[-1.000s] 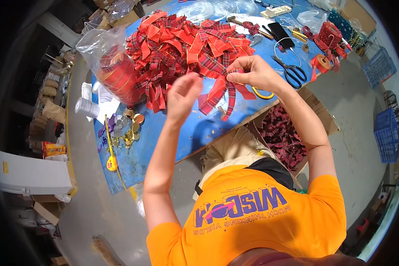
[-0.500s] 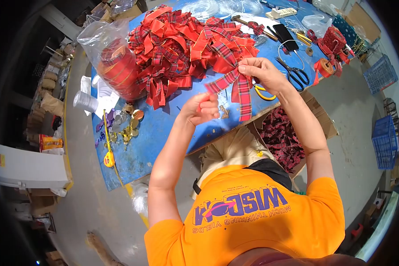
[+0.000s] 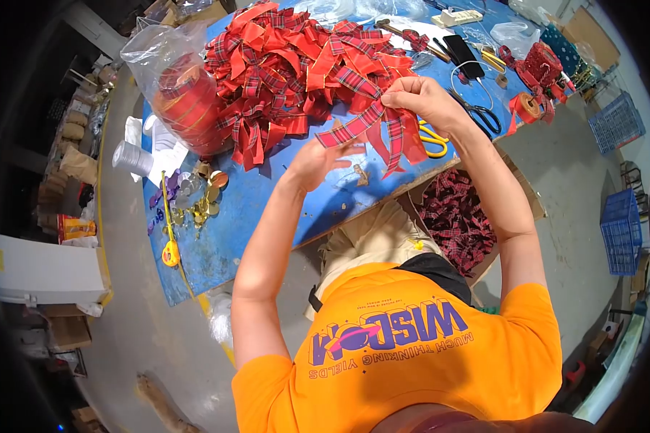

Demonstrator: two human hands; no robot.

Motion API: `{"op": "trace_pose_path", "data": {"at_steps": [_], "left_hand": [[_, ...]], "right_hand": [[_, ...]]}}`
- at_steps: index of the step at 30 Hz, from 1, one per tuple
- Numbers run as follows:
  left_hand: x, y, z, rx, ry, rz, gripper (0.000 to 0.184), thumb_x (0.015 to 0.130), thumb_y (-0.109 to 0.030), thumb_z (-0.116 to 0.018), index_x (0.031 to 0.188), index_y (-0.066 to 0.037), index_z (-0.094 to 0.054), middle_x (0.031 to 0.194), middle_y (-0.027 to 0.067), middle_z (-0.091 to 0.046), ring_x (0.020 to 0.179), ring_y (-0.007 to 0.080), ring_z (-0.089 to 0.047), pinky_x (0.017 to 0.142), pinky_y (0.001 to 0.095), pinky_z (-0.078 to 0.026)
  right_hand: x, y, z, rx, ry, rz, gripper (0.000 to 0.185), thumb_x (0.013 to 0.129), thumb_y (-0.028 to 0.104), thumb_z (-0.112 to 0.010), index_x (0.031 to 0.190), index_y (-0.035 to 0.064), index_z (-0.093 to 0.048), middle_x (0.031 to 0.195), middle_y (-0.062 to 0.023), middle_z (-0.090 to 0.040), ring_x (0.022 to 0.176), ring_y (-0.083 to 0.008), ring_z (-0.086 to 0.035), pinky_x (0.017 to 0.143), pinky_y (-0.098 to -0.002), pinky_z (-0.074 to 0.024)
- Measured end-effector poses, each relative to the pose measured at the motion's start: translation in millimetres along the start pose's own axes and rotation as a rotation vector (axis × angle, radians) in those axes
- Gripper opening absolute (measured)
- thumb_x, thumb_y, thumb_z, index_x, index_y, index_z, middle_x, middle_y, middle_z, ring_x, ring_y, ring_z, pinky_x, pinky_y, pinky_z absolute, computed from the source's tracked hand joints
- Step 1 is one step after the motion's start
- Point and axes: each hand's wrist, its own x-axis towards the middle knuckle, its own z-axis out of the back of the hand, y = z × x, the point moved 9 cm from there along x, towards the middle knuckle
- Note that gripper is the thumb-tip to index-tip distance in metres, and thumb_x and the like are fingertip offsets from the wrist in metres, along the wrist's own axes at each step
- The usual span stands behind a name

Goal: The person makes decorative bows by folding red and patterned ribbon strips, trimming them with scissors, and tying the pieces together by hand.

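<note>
A plaid ribbon bow [image 3: 358, 124] with red ribbon beneath hangs above the front of the blue table. Its knot is pinched between the thumb and fingers of my right hand [image 3: 430, 105]. My left hand [image 3: 318, 164] is beside the bow's left tail, fingers stretched out and apart just under it; whether they touch the ribbon I cannot tell. Right behind lies a large heap of red and plaid bows [image 3: 282, 68]. Yellow-handled scissors [image 3: 433, 141] lie near the table edge by my right wrist.
The blue table [image 3: 231, 216] also bears ribbon rolls in a plastic bag [image 3: 184, 101], a silver spool [image 3: 131, 159], a tape measure [image 3: 170, 252], black scissors [image 3: 480, 115] and a phone [image 3: 464, 58]. Below the edge stands a box of plaid bows [image 3: 456, 224]. Blue crates [image 3: 621, 231] stand at right.
My left hand has gone from curled fingers to stretched ones and moved slightly left and down. The bow's tails have shifted, and more red ribbon shows beneath. My right hand keeps its pinch.
</note>
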Motion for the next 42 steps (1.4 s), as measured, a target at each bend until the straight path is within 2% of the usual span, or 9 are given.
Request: {"op": "trace_pose_path", "data": {"at_steps": [5,8,12,19,27,33,37,39,42], "left_hand": [[-25,-38,-32,0.311,-0.246,-0.123,0.048,0.097,-0.029,-0.055,0.132,0.004,-0.056,0.126,0.0123,-0.064,0.117,0.0234,-0.060,0.105,0.0353,-0.042],[1,-14,-31,-0.224,-0.015,-0.121,0.047,0.096,-0.028,-0.057,0.131,0.003,-0.056,0.121,0.0113,-0.066,0.110,0.0228,-0.064,0.103,0.0368,-0.044],[4,-24,-36,-0.166,-0.051,-0.261,0.032,0.099,-0.028,-0.056,0.119,-0.004,-0.063,0.102,0.0063,-0.068,0.082,0.0151,-0.067,0.073,0.0346,-0.058],[-8,-16,-41,-0.353,0.084,-0.109,0.032,0.096,-0.024,-0.058,0.121,-0.003,-0.061,0.059,-0.0036,-0.055,0.051,0.0093,-0.054,0.062,0.0345,-0.056],[-46,61,8,-0.231,0.054,0.129,0.037,0.102,-0.039,-0.054,0.101,-0.003,-0.064,0.060,-0.0028,-0.052,0.047,0.0071,-0.048,0.058,0.0303,-0.054],[-97,47,10,0.024,-0.260,0.156,0.024,0.100,-0.028,-0.060,0.101,-0.004,-0.065,0.066,-0.0036,-0.056,0.050,0.0037,-0.047,0.058,0.0249,-0.051],[-112,-31,-25,0.177,-0.358,-0.169,0.020,0.094,-0.009,-0.066,0.110,0.003,-0.063,0.072,0.0007,-0.061,0.059,0.0069,-0.055,0.057,0.0232,-0.049],[-122,-91,-65,0.428,-0.336,-0.437,0.023,0.090,-0.005,-0.068,0.110,0.003,-0.062,0.076,0.0027,-0.064,0.061,0.0093,-0.057,0.058,0.0233,-0.049],[-138,-159,-118,0.688,-0.124,-0.887,0.034,0.084,-0.003,-0.074,0.115,0.003,-0.061,0.081,0.0063,-0.068,0.063,0.0147,-0.060,0.060,0.0248,-0.050]], "right_hand": [[-3,-4,-2,0.035,-0.044,-0.055,0.013,0.087,0.019,-0.073,0.088,0.0065,-0.070,0.081,0.0031,-0.068,0.072,-0.0025,-0.058,0.065,-0.0197,-0.0442],[-3,0,-9,0.069,0.014,0.007,0.018,0.089,0.023,-0.074,0.092,0.0068,-0.069,0.078,0.0034,-0.066,0.067,-0.0031,-0.058,0.059,-0.0205,-0.0446],[-11,10,-12,0.071,0.062,0.059,0.021,0.090,0.026,-0.074,0.095,0.0064,-0.069,0.077,0.0031,-0.066,0.065,-0.0040,-0.059,0.056,-0.0210,-0.0457],[-17,8,-9,0.024,0.073,0.041,0.016,0.089,0.020,-0.074,0.094,0.0064,-0.068,0.077,0.0055,-0.065,0.068,-0.0012,-0.056,0.058,-0.0192,-0.0447],[-17,10,-12,-0.240,0.188,0.048,0.017,0.089,0.013,-0.073,0.100,0.0013,-0.068,0.085,0.0000,-0.069,0.077,-0.0059,-0.062,0.068,-0.0232,-0.0503],[38,39,9,-0.443,0.209,0.208,0.016,0.092,0.014,-0.066,0.102,0.0017,-0.067,0.088,0.0007,-0.067,0.082,-0.0055,-0.058,0.074,-0.0249,-0.0488],[132,66,31,-0.716,0.051,0.324,0.022,0.090,0.025,-0.060,0.097,0.0069,-0.071,0.085,-0.0054,-0.069,0.080,-0.0123,-0.062,0.071,-0.0326,-0.0499],[174,66,42,-1.307,-0.313,0.494,0.039,0.096,0.040,-0.051,0.131,0.0261,-0.061,0.143,-0.0109,-0.051,0.130,-0.0319,-0.047,0.102,-0.0566,-0.0378],[229,-3,42,-1.275,-0.200,0.130,0.045,0.100,0.041,-0.048,0.143,0.0301,-0.049,0.150,-0.0111,-0.041,0.138,-0.0333,-0.038,0.111,-0.0614,-0.0254]]}}
